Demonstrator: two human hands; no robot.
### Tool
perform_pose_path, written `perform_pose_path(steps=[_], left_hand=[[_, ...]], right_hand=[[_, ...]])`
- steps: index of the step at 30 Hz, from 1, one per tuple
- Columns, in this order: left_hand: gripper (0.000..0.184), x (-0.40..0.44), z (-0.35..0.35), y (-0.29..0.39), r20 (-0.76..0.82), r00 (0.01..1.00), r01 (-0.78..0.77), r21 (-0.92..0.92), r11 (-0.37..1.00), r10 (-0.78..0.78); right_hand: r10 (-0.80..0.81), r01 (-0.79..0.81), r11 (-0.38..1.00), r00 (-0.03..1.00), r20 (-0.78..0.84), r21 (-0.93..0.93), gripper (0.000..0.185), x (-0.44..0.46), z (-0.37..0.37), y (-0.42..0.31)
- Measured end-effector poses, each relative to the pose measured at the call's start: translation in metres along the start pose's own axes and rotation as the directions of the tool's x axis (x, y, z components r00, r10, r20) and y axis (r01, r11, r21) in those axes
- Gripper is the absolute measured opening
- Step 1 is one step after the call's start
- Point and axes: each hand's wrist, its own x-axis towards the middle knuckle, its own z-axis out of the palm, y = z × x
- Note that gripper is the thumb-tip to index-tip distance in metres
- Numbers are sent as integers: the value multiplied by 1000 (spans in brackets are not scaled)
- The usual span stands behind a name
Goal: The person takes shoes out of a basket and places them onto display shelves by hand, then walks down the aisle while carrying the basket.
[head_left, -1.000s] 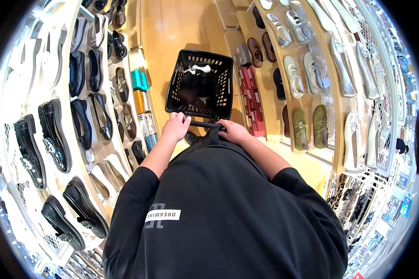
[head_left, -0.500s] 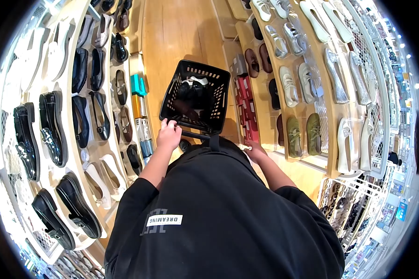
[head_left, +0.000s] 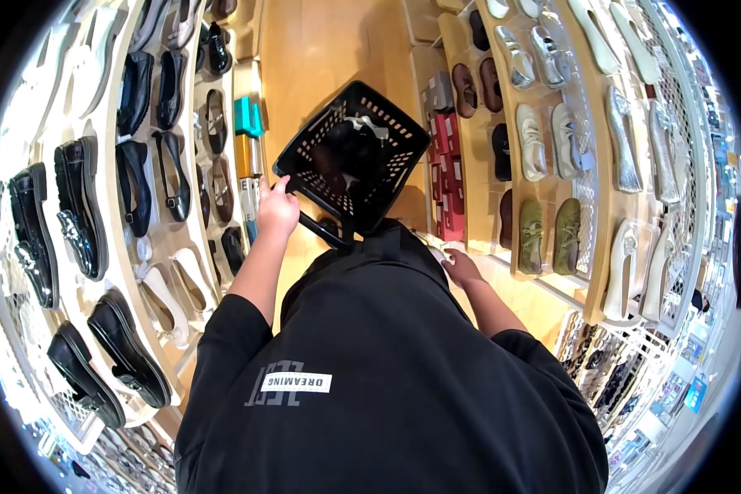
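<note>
A black plastic shopping basket (head_left: 403, 156) hangs turned cornerwise in front of me. Inside it lie dark shoes (head_left: 358, 152), with a small white item (head_left: 366, 123) near the far wall. My left hand (head_left: 278, 210) is closed on the basket's left corner, beside its dark handle bar (head_left: 321, 230). Low at my right side, my right hand (head_left: 461, 269) has its fingers drawn together against a pale thing (head_left: 438, 253). My clothing partly covers that thing, so its kind stays unclear. The near corner of the basket touches or nearly touches my black top (head_left: 387, 329).
Shelves of shoes line both sides: black loafers (head_left: 78, 206) at left, olive lace-up shoes (head_left: 531, 236) and silver flats (head_left: 624, 140) at right. Red boxes (head_left: 449, 181) stack low on the right, a teal box (head_left: 247, 117) on the left. A wooden floor (head_left: 329, 49) runs between.
The basket has swung clockwise in view, its far side now pointing up and right. My left hand has moved up and left with its corner. My right hand has shifted slightly right.
</note>
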Motion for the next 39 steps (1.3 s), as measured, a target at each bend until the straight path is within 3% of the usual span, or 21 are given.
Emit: perform_pose_path(steps=[2,4,9,11,15,17,19,21,23,29,31,32,33,35,36,37,38,39], left_hand=[[46,4,2,-7,14,1000,23,25,999,-23],[40,11,7,-17,-39,997,-57,98,994,61],[29,9,-4,-9,-21,997,-66,84,994,68],[28,12,-6,-3,20,1000,-8,45,999,7],[24,14,-8,8,27,998,49,41,998,-50],[23,15,-6,6,6,1000,26,51,998,-26],[21,16,-1,0,-35,999,-34,111,993,38],[19,14,0,1,-24,1000,-4,115,993,7],[18,15,-3,9,11,996,85,36,996,-86],[21,15,-1,11,2,998,67,27,997,-67],[23,17,0,11,2,998,62,19,998,-62],[25,17,-1,12,18,997,75,26,997,-75],[27,18,-1,14,30,996,85,33,996,-86],[29,20,1,12,31,994,107,50,993,-108],[30,21,3,9,-9,1000,-1,67,998,1],[30,22,4,7,-47,992,-110,87,990,114],[30,22,3,7,-21,996,-83,111,990,86],[30,21,4,7,-21,996,-82,115,990,85]], right_hand=[[-9,10,1000,1000,10,-13,53,10,-1,1],[-13,14,999,999,34,-37,53,19,-9,-14],[-27,29,999,997,65,-31,48,56,-22,-59],[-130,132,990,990,45,-43,44,70,-28,-85],[-189,192,981,977,96,-18,40,115,-18,-124],[-297,298,954,953,55,-18,35,135,-16,-155],[-335,338,941,937,103,-9,33,171,1,-168],[-373,377,926,916,149,3,32,210,20,-179],[-447,483,867,863,237,-123,31,248,41,-190],[-317,604,710,734,601,-363,39,355,129,-218],[-376,672,598,717,587,-438,42,376,167,-215],[-237,742,428,643,728,-516,51,379,169,-233],[-238,750,427,633,737,-506,51,380,172,-243],[-218,815,301,565,796,-496,51,385,185,-249],[-220,820,300,556,801,-487,51,391,194,-247],[-166,742,415,631,758,-527,50,400,206,-240],[-99,646,521,695,712,-558,49,404,217,-232],[-101,648,523,692,714,-554,49,408,227,-225]])
